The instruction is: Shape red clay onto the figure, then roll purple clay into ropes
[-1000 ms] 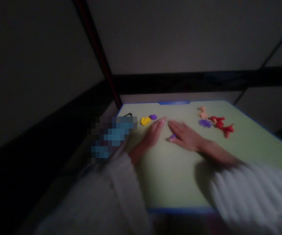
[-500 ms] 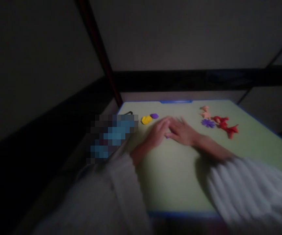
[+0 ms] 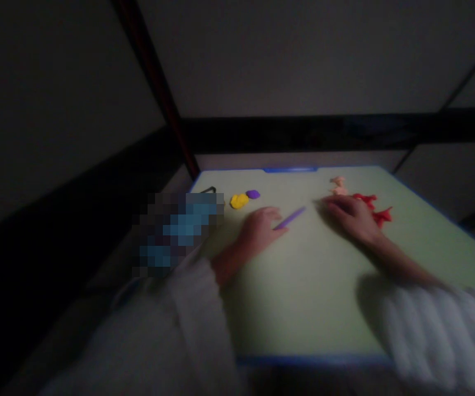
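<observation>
A thin purple clay roll [image 3: 291,217] lies slanted on the pale table [image 3: 303,297]. My left hand [image 3: 261,226] rests beside its near end, thumb and fingers apart, with the thumb close to or touching the roll. To the right, my right hand [image 3: 351,214] is over the spot of the purple flower-shaped piece, which it hides. Its fingers are curled together and what they hold, if anything, is hidden. Behind that hand lie a peach-coloured clay figure [image 3: 338,185] and red clay pieces [image 3: 381,216], partly covered.
A yellow clay piece [image 3: 239,201] and a purple clay lump [image 3: 253,194] lie beyond my left hand. At the table's left edge is a blurred-out blue area [image 3: 183,225]. The table has a blue rim [image 3: 311,360], and a wall stands behind it.
My hands were together, one over the other; now they are apart. The right hand has moved right to the flower-shaped piece, and the purple roll has come into view.
</observation>
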Demonstrator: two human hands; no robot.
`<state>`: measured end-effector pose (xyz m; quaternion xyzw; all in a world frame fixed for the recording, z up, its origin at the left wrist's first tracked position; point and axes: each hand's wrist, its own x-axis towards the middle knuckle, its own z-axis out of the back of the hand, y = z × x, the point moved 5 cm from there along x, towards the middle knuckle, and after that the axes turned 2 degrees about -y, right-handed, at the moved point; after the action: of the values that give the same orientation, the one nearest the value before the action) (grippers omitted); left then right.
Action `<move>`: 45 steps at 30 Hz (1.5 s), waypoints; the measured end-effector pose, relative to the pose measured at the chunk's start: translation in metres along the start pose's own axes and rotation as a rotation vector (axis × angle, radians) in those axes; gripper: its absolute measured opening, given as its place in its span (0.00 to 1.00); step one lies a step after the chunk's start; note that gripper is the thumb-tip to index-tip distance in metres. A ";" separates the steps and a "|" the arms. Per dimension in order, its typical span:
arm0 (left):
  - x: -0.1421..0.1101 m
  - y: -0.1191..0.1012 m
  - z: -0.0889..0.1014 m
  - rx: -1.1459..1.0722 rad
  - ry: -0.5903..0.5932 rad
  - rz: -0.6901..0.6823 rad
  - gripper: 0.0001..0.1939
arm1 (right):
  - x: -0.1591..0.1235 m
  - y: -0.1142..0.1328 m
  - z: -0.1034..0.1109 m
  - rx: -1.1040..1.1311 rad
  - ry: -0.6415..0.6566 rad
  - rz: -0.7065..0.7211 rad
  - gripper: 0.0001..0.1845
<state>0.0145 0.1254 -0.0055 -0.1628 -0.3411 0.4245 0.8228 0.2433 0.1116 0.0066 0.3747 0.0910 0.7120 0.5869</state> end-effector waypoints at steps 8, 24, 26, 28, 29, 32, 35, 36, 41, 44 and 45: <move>0.007 0.005 0.011 -0.055 -0.052 -0.008 0.07 | 0.001 0.017 -0.008 0.087 0.090 0.081 0.16; 0.007 0.008 0.006 -0.080 -0.007 0.001 0.09 | 0.001 0.029 -0.022 0.276 0.196 0.174 0.10; 0.007 0.005 0.005 -0.071 0.007 -0.007 0.13 | 0.000 0.031 -0.023 0.296 0.187 0.131 0.11; 0.005 -0.001 0.004 -0.066 0.037 -0.033 0.13 | -0.001 0.036 -0.022 0.315 0.173 0.087 0.13; 0.004 -0.003 0.004 -0.088 0.053 -0.033 0.12 | -0.002 0.039 -0.021 0.327 0.165 0.068 0.14; 0.001 -0.008 0.004 -0.238 0.066 0.038 0.08 | -0.005 0.051 -0.016 0.363 0.130 0.038 0.14; -0.003 -0.012 0.006 -0.382 0.057 0.116 0.09 | -0.006 0.058 -0.012 0.473 0.088 -0.033 0.13; -0.005 -0.014 0.004 -0.477 0.090 0.167 0.10 | -0.007 0.059 -0.011 0.522 0.068 -0.062 0.12; -0.022 -0.036 -0.008 -0.986 0.439 0.388 0.18 | -0.008 0.067 -0.009 0.672 0.044 -0.092 0.11; -0.030 -0.050 -0.011 -1.206 0.458 0.496 0.15 | -0.012 0.078 -0.016 0.743 0.164 -0.102 0.15; -0.031 -0.053 -0.012 -1.256 0.435 0.526 0.15 | -0.014 0.081 -0.019 0.779 0.207 -0.114 0.16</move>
<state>0.0412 0.0695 0.0027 -0.7638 -0.2986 0.2901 0.4933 0.1694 0.0805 0.0337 0.4895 0.4333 0.6245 0.4273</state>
